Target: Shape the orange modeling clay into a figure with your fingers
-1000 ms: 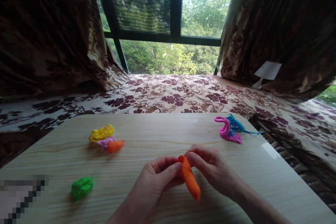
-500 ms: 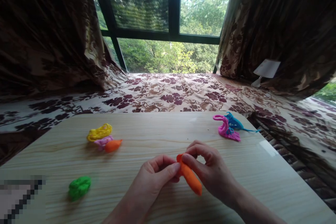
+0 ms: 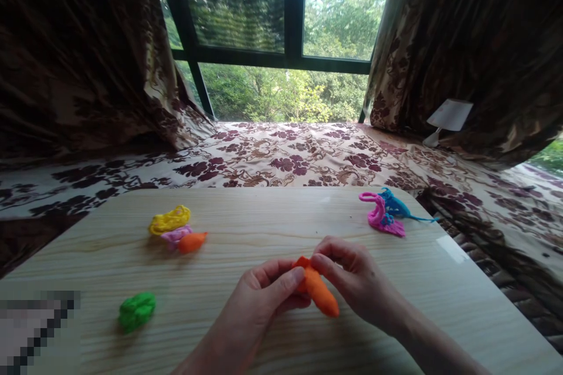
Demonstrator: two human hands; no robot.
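Left hand and right hand pinch the far end of an orange clay-like piece over the counter, presumably for steadiness, its near end free.

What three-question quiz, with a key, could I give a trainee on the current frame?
1. Multiple choice: what colour is the held piece between the left hand and the right hand? A) green B) orange C) yellow
2. True or false: the green lump lies to the left of the left hand.
3. Fill in: in this view, the pink shape partly covers a ____ shape.

Key: 1 B; 2 true; 3 blue.
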